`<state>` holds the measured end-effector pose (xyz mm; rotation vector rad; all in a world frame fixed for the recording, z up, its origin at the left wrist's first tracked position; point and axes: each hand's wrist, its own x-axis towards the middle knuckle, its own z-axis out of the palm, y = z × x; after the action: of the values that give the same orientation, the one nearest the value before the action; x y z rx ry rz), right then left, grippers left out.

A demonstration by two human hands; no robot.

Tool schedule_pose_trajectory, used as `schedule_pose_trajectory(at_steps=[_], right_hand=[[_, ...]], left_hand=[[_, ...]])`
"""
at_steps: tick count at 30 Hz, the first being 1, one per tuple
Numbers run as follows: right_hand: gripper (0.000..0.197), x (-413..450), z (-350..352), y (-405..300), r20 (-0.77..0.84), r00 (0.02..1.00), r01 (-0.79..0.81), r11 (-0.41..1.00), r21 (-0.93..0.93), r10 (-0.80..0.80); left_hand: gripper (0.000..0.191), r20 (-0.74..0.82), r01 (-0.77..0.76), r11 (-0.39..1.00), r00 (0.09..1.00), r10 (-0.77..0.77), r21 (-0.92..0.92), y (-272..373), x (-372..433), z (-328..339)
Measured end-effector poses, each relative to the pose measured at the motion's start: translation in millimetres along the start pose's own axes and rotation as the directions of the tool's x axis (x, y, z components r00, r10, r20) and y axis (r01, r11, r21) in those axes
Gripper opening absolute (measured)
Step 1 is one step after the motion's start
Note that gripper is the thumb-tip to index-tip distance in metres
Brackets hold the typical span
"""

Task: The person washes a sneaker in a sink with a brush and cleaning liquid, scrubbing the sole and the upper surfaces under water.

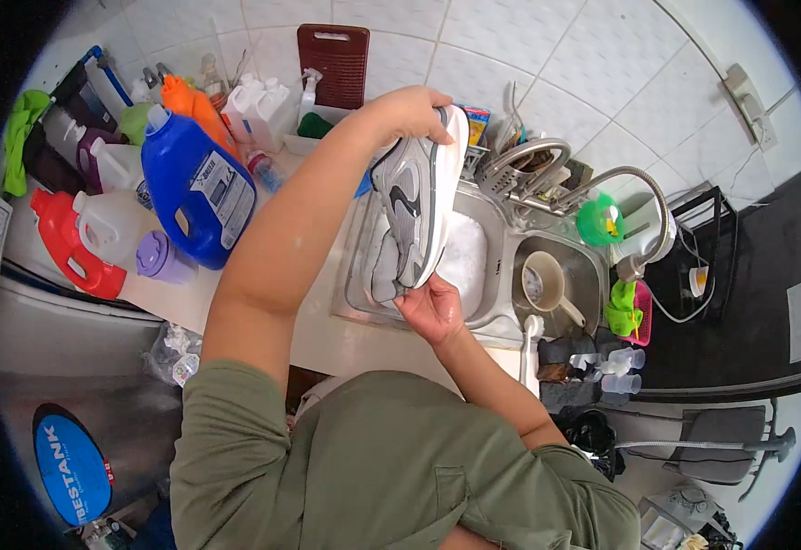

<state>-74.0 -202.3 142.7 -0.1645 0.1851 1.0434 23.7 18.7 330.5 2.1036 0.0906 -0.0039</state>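
A grey and white running shoe (pixel 417 199) is held on its side above the left basin of a steel double sink (pixel 490 302), with its white sole turned to the right. My left hand (pixel 417 117) grips the far end of the shoe, fingers over the sole edge. At the near end, my right hand (pixel 433 306) holds the shoe with its fingertips, palm up and wet-looking. White suds (pixel 465 258) lie in the left basin under the shoe. In the right basin sits a beige dipper (pixel 543 278) with some suds inside.
Detergent bottles, including a big blue jug (pixel 197 185), crowd the counter at left. A brown washboard (pixel 333 65) leans on the tiled wall. A white-handled brush (pixel 529 350) lies by the sink's front edge. The flexible faucet (pixel 658 199) arches over the right side.
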Motion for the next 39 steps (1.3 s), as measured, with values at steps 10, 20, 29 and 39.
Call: schedule_pose_trajectory(at_steps=[10,20,29,39], right_hand=[[0.026,18,-13,6,-0.035,0.998,-0.057,0.998,-0.035,0.056],[0.031,16,-19,-39,-0.031,0.999,0.014,0.993,-0.116,-0.018],[0.066,-17,52,-114,0.04,0.851,0.513,0.812,-0.278,-0.524],[0.036,38,22,-109,-0.225,0.335,0.687,0.401,-0.606,-0.915]], left_hand=[[0.074,-0.042,-0.095,0.76,0.986,0.159,0.643,57,-42,30],[0.08,-0.099,-0.305,0.646,0.854,0.51,0.699,41,-48,14],[0.056,-0.43,-0.057,0.835,0.875,-0.223,-0.548,-72,-81,28],[0.048,-0.45,-0.095,0.588,0.743,-0.495,-0.803,-85,-125,120]])
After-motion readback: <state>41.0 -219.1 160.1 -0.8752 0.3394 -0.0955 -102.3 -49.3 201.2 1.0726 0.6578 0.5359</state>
